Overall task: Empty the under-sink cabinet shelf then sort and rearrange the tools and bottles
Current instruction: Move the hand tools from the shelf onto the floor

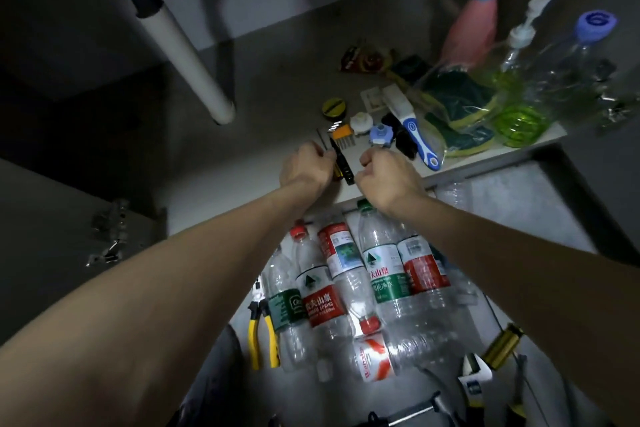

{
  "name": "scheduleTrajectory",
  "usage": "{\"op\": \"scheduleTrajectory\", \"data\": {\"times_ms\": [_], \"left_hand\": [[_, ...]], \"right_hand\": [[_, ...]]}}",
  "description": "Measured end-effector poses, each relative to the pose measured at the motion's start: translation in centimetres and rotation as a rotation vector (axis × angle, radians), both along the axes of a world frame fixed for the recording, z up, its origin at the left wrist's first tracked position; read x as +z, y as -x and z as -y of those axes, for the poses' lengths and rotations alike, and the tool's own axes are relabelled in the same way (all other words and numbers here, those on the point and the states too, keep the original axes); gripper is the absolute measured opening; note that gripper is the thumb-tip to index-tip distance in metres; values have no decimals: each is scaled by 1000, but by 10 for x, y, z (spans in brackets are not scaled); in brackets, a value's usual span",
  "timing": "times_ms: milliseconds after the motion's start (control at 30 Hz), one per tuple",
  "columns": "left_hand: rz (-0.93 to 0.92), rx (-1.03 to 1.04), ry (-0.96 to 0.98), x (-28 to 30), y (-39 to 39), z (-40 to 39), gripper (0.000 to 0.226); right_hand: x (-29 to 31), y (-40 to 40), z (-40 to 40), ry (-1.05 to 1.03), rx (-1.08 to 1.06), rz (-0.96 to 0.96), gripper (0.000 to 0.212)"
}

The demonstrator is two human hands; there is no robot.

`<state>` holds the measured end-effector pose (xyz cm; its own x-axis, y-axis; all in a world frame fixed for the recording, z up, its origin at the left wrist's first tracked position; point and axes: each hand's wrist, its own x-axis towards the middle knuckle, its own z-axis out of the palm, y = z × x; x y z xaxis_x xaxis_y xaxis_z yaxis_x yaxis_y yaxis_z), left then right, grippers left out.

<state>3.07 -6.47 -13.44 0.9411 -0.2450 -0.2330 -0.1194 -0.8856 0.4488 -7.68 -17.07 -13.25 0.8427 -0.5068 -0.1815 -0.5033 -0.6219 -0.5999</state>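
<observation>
Both arms are reaching over the shelf edge. The left hand [306,166] is grasping a black and yellow folding tool [341,163] lying on the grey cabinet shelf [263,135]. The right hand [384,173] is clenched just beside it; whether it is holding something, I cannot tell. Clear plastic water bottles with red and green labels [363,274] are lying together below, beside yellow-handled pliers [263,333].

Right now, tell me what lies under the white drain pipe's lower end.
Under the white drain pipe only bare grey cabinet shelf shows. The pipe's foot covers the spot where they meet, and it is too dark to see more.
</observation>
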Motion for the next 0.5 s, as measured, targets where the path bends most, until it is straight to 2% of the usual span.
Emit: {"op": "scheduleTrajectory", "data": {"times_ms": [67, 200, 300, 400, 500], "left_hand": [[32, -3, -30, -7, -3, 4, 36], [79, 13, -30, -12, -6, -1, 30], [151, -41, -105, -12, -4, -16, 30], [193, -80, -160, -13, 1, -34, 28], [173, -14, -88, -10, 5, -57, 22]], "right_hand": [[-5, -5, -3, -15, -5, 10, 35], [-11, -7, -6, -27, -21, 13, 32], [-11, -13, -7, 13, -30, -5, 30], [-12, -23, -12, 90, -17, -48, 39], [-10, -32, -18, 136, -17, -98, 46]]}}
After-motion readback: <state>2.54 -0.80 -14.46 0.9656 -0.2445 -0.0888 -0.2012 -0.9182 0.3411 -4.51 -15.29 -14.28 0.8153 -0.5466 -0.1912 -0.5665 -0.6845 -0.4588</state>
